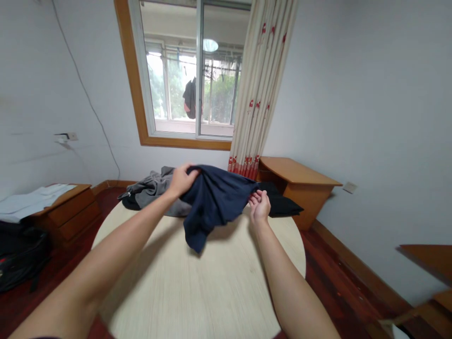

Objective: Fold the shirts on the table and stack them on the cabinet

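Note:
A dark navy garment (222, 195) hangs in loose folds between my hands, over the round pale table (205, 287). My left hand (183, 180) grips its upper left edge, thumb on top. On the other side my right hand (260, 205) pinches the right edge, palm turned up. One corner of the cloth droops down toward the tabletop; whether it touches cannot be told. What kind of garment it is does not show. Behind my left hand lies a heap of grey clothing (151, 188). A folded black cloth (282, 205) rests at the table's back right, just beyond my right hand.
A wooden desk (300, 172) stands behind the table on the right, beside a patterned curtain (259, 84) and a window (219, 94). At left is a low drawer cabinet (76, 212) with papers (31, 200), and a black bag (21, 254) near it.

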